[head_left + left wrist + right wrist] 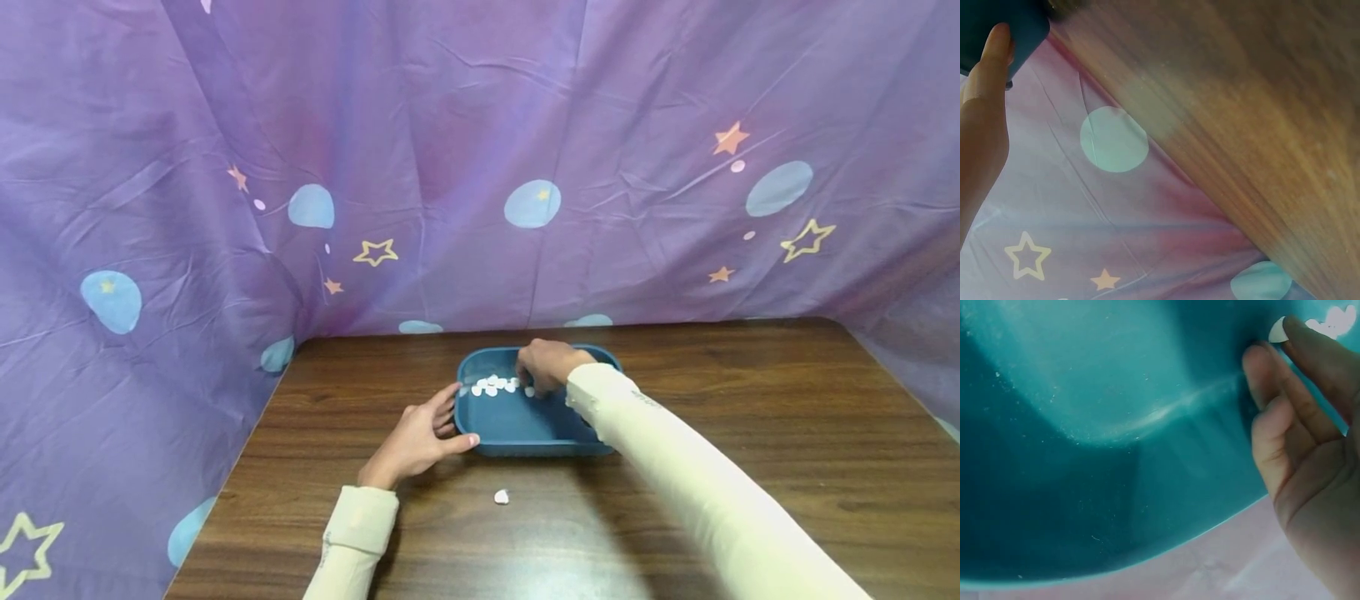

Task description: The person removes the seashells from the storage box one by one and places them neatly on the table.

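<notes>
A blue rectangular plastic basin (pixel 538 447) sits on the table. Inside, along its far left part, lie several small, flat, white pebble-like pieces (pixel 491 385). My left hand (pixel 417 437) grips the basin's left end, thumb at the near corner and fingers along the left side. In the left wrist view part of that hand (pixel 988 81) shows against the basin's wall. My right hand (pixel 551 364) reaches down into the basin with fingers bent. The right wrist view has one white piece (pixel 1278 331) at the tip of the thumb, pinched near the index finger.
A single white piece (pixel 501 497) lies on the brown wooden table (pixel 750 417), in front of the basin. Purple cloth (pixel 450 150) with stars and blue shapes hangs behind the table and along its left side.
</notes>
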A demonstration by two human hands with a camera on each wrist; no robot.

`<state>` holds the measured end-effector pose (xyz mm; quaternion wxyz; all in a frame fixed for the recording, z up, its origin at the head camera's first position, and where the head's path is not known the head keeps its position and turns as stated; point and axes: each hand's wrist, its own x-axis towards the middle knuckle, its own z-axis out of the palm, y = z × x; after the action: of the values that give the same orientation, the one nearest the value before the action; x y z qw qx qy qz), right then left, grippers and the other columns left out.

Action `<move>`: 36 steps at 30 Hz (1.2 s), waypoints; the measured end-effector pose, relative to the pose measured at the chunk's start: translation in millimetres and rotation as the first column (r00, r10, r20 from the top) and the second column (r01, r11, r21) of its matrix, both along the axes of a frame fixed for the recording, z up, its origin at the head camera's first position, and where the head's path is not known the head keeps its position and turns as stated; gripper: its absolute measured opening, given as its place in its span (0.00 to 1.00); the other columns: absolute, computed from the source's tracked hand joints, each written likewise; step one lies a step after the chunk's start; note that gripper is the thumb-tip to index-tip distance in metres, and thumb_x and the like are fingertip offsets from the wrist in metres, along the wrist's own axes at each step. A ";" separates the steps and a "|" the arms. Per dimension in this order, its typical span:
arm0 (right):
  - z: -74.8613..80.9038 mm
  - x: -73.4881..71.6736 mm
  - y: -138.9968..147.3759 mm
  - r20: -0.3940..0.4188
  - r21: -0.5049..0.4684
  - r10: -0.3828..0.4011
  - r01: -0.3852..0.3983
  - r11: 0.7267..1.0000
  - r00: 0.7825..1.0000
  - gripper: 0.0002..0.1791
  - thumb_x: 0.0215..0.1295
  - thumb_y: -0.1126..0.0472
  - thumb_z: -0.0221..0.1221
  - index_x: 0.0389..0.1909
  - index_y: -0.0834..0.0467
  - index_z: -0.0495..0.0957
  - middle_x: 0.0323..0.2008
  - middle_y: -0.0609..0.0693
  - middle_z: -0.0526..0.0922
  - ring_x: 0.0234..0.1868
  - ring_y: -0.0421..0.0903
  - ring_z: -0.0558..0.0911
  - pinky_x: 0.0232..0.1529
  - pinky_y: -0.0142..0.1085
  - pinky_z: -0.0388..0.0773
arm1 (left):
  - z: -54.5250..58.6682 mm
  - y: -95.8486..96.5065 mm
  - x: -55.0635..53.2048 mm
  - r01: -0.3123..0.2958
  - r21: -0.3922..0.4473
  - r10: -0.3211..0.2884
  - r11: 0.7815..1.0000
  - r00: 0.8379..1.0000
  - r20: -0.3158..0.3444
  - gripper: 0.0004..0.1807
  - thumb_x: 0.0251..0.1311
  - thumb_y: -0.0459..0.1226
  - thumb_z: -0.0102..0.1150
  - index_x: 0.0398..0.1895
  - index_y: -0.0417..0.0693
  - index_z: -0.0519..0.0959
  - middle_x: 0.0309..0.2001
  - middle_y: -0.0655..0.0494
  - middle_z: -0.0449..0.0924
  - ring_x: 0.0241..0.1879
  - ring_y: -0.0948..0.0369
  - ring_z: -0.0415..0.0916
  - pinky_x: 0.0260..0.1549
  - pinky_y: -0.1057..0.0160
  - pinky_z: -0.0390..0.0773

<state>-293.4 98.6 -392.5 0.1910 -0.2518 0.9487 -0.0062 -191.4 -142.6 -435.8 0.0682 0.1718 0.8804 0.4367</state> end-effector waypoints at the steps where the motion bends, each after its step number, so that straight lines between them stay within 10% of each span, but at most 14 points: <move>1: -0.4 -0.1 -0.3 -0.006 0.002 0.010 -0.010 1.000 1.000 0.12 0.55 0.67 0.72 0.38 0.50 0.86 0.41 0.48 0.86 0.34 0.42 0.81 0.33 0.34 0.84 | 0.2 0.1 0.1 -0.003 -0.001 0.003 1.000 1.000 0.002 0.49 0.56 0.45 0.73 0.77 0.39 0.58 0.69 0.33 0.68 0.63 0.45 0.78 0.64 0.51 0.79; 14: -10.1 -0.1 -10.7 -0.123 0.071 0.179 -0.171 0.983 0.976 0.14 0.45 0.67 0.77 0.19 0.51 0.80 0.24 0.43 0.81 0.28 0.40 0.77 0.28 0.32 0.78 | -0.7 -0.1 0.3 -0.006 0.003 0.006 1.000 1.000 0.001 0.49 0.56 0.46 0.73 0.77 0.39 0.59 0.69 0.33 0.68 0.63 0.44 0.78 0.65 0.50 0.78; 36: -7.7 -8.3 -0.6 0.012 -0.084 0.052 -0.051 0.995 0.999 0.13 0.50 0.76 0.60 0.26 0.54 0.84 0.25 0.45 0.82 0.22 0.39 0.81 0.21 0.26 0.81 | -0.1 0.6 0.8 -0.001 0.016 0.001 1.000 1.000 -0.004 0.49 0.56 0.45 0.73 0.76 0.38 0.59 0.68 0.32 0.69 0.62 0.44 0.78 0.64 0.49 0.78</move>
<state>-301.7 98.0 -400.2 0.1868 -0.2840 0.9395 -0.0428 -190.5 -142.0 -435.9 0.0650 0.1727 0.8772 0.4433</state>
